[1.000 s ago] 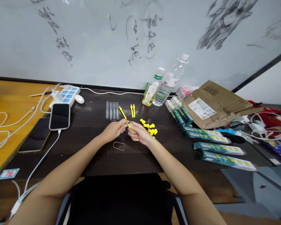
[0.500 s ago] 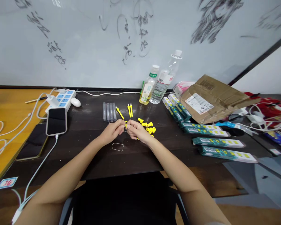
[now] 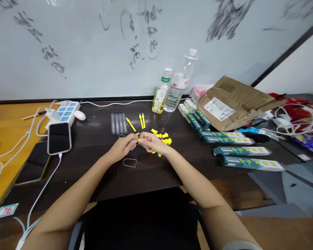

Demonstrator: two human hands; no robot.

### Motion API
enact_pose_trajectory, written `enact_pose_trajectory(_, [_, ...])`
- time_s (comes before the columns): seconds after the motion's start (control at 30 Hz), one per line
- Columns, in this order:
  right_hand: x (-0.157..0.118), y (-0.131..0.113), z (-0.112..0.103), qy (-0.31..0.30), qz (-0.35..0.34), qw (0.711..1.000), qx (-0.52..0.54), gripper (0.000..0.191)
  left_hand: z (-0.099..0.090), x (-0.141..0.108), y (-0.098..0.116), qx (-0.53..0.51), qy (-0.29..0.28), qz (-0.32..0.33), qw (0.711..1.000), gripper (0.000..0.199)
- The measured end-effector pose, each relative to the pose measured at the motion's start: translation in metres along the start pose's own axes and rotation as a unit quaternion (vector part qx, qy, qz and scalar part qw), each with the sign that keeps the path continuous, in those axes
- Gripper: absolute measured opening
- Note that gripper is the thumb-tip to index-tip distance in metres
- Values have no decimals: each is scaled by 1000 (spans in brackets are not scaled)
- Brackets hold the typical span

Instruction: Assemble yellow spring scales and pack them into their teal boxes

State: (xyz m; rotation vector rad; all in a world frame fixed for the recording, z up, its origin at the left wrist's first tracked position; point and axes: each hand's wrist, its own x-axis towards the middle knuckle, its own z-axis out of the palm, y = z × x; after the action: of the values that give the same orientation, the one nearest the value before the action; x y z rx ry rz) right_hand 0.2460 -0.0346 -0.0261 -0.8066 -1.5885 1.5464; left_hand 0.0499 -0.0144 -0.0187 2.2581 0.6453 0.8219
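Over the dark table, my left hand (image 3: 125,146) and my right hand (image 3: 153,143) meet fingertip to fingertip. Both are closed in a pinch on a small yellow plastic piece (image 3: 139,139), mostly covered by the fingers. Just right of my right hand lies a loose pile of small yellow plastic parts (image 3: 167,141). Beyond the hands are a single yellow stick (image 3: 130,124) and a pair of yellow sticks (image 3: 142,121) with pale tips. Several clear tubes (image 3: 119,124) lie side by side behind my left hand. Nearer me is a bent wire (image 3: 129,163).
At the back stand a yellow-liquid bottle (image 3: 160,95) and a water bottle (image 3: 176,90). To the right are several green-white boxes (image 3: 253,163) and a cardboard package (image 3: 232,104). On the left sit a charging phone (image 3: 59,138), another phone (image 3: 32,163) and a power strip (image 3: 67,111).
The view has shifted slightly, so most things sit a little further left in it. Both hands stay together on the yellow piece, with only small finger movement.
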Motion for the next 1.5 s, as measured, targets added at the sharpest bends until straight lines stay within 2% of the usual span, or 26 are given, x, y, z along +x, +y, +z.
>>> enact_pose_trajectory(0.13, [0,2,6,-10,13,995,99,33,8,-1,0,-117,45,-5,992,19])
enact_pose_trajectory(0.3, [0,3,13,-1,20,991,135,33,14,2,-3,-274,24,-50,960,24])
enact_pose_trajectory(0.5, [5,11,15,79,-29,995,46,33,21,6,-5,-411,42,-157,897,29])
enact_pose_trajectory(0.67, [3,14,13,116,-71,988,-76,26,19,8,0,-422,45,-209,881,33])
enact_pose_trajectory(0.8, [-1,12,11,133,-122,958,-224,19,14,8,1,-414,23,-250,875,29])
enact_pose_trajectory(0.97, [-2,12,1,150,-161,892,-395,15,13,8,-2,-404,-1,-281,870,27])
enact_pose_trajectory(1.07, [-2,14,-6,157,-193,853,-458,17,14,8,-2,-419,-11,-288,861,29])
enact_pose_trajectory(1.17, [-1,16,-10,173,-212,836,-476,19,13,7,0,-435,-20,-290,852,31])
enact_pose_trajectory(1.23, [-1,17,-9,182,-219,838,-466,19,12,7,2,-442,-24,-285,850,31])
enact_pose_trajectory(1.37, [0,19,-2,202,-229,862,-405,17,12,6,1,-433,-33,-276,857,27])
enact_pose_trajectory(1.5, [2,19,2,258,-200,887,-326,21,17,6,-5,-428,-16,-271,862,26])
